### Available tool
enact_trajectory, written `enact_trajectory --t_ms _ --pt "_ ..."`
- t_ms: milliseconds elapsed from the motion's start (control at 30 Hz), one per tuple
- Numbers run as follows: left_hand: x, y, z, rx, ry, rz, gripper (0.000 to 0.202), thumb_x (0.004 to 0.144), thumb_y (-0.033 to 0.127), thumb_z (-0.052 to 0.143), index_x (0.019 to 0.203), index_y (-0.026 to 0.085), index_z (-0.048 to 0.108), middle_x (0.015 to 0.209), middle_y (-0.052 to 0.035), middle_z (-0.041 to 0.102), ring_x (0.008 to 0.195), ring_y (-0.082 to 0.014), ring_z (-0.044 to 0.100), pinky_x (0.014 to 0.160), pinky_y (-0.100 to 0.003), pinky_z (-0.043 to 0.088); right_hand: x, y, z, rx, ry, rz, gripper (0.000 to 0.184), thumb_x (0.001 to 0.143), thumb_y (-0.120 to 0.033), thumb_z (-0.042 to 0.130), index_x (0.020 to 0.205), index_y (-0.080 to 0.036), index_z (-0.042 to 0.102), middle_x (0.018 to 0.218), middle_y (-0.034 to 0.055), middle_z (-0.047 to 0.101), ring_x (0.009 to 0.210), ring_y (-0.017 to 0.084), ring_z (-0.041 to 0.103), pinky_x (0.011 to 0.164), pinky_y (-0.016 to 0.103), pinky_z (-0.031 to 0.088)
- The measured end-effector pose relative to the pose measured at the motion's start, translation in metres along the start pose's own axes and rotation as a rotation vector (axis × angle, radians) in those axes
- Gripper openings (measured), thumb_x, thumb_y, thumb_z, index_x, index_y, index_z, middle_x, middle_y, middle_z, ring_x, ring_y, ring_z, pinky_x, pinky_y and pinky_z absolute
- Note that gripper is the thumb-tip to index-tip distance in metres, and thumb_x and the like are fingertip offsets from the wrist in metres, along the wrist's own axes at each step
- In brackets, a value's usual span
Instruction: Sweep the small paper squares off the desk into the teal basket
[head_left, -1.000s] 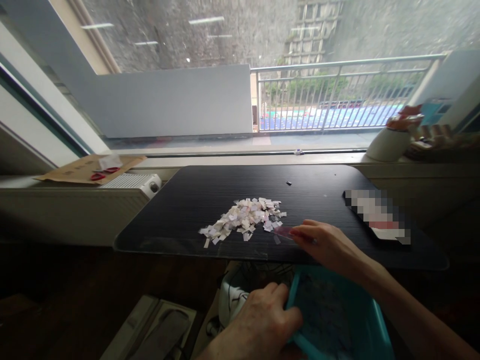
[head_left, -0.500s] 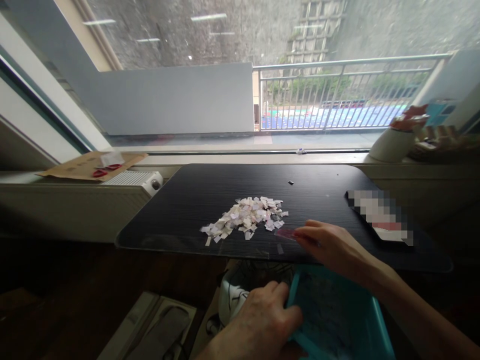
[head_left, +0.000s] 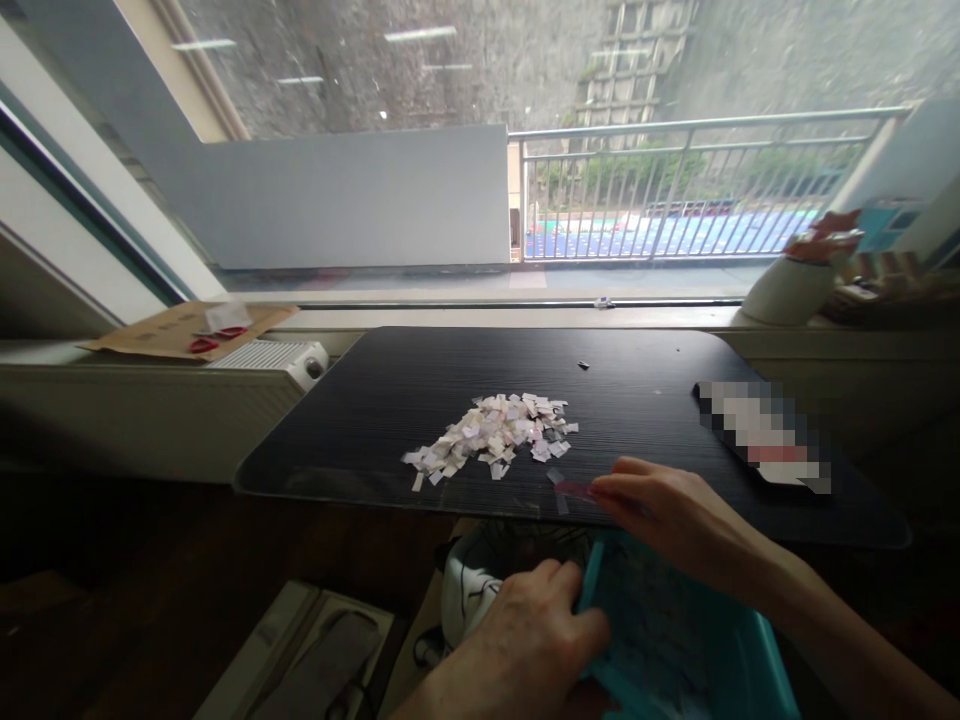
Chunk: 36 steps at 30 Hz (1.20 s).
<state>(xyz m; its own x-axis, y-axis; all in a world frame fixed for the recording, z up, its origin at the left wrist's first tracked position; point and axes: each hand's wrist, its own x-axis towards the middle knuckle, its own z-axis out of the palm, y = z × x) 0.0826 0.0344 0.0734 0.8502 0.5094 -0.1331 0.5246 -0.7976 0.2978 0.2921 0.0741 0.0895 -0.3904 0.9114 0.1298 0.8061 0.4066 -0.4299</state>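
A heap of small white and pink paper scraps (head_left: 495, 435) lies in the middle of a black tabletop (head_left: 390, 400). My right hand (head_left: 667, 510) rests at the table's front edge, fingers pinched on a small pink card (head_left: 574, 490) that lies flat beside a few loose scraps. Below the edge, my left hand (head_left: 525, 640) is closed on the rim of a teal plastic bin (head_left: 697, 650), held just under the table front.
A blurred-out flat object (head_left: 765, 435) lies at the table's right. A white pot (head_left: 784, 285) stands on the window sill. At the left, a radiator (head_left: 270, 358) carries a brown envelope (head_left: 180, 330). A white bag (head_left: 465, 600) sits under the table.
My right hand has drawn the pink card back toward the front edge, away from the heap. The left hand and the bin have stayed put.
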Motion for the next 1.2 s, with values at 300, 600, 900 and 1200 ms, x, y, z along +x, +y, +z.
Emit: enact_trajectory --t_ms 300,600,900,1200 --pt "0.001 -0.001 0.004 -0.024 0.014 0.003 0.029 0.076 0.043 0.073 0.086 0.021 0.057 0.094 -0.0038 0.053 0.086 -0.0241 0.053 0.069 -0.032 0.047 -0.01 -0.005 0.002 0.068 -0.033 0.011 0.024 0.092 -0.028 0.045 0.095 -0.025 0.069 0.08 0.001 0.061 0.065 0.012 0.056 0.061 0.022 0.041" --pt "0.001 -0.002 0.001 -0.053 0.044 0.002 0.029 0.075 0.04 0.075 0.085 0.021 0.056 0.094 -0.0033 0.053 0.087 -0.0233 0.053 0.068 -0.031 0.046 -0.019 -0.008 -0.003 0.099 -0.072 0.028 0.022 0.091 -0.026 0.046 0.087 -0.023 0.068 0.078 0.0002 0.059 0.065 0.011 0.055 0.06 0.022 0.039" --pt "-0.001 -0.003 -0.002 -0.057 0.01 -0.031 0.029 0.075 0.038 0.076 0.087 0.021 0.057 0.095 -0.0035 0.052 0.088 -0.0236 0.052 0.07 -0.031 0.046 0.0 0.001 0.004 0.102 0.013 0.022 0.024 0.091 -0.03 0.046 0.092 -0.023 0.069 0.079 0.0016 0.061 0.066 0.013 0.056 0.062 0.024 0.041" --pt "-0.007 -0.005 0.001 -0.048 0.081 -0.049 0.033 0.071 0.039 0.08 0.083 0.021 0.055 0.093 -0.0009 0.052 0.087 -0.021 0.053 0.069 -0.027 0.043 -0.02 -0.012 0.004 0.155 0.054 0.077 0.022 0.091 -0.028 0.045 0.087 -0.021 0.066 0.08 0.002 0.061 0.066 0.013 0.056 0.061 0.025 0.041"
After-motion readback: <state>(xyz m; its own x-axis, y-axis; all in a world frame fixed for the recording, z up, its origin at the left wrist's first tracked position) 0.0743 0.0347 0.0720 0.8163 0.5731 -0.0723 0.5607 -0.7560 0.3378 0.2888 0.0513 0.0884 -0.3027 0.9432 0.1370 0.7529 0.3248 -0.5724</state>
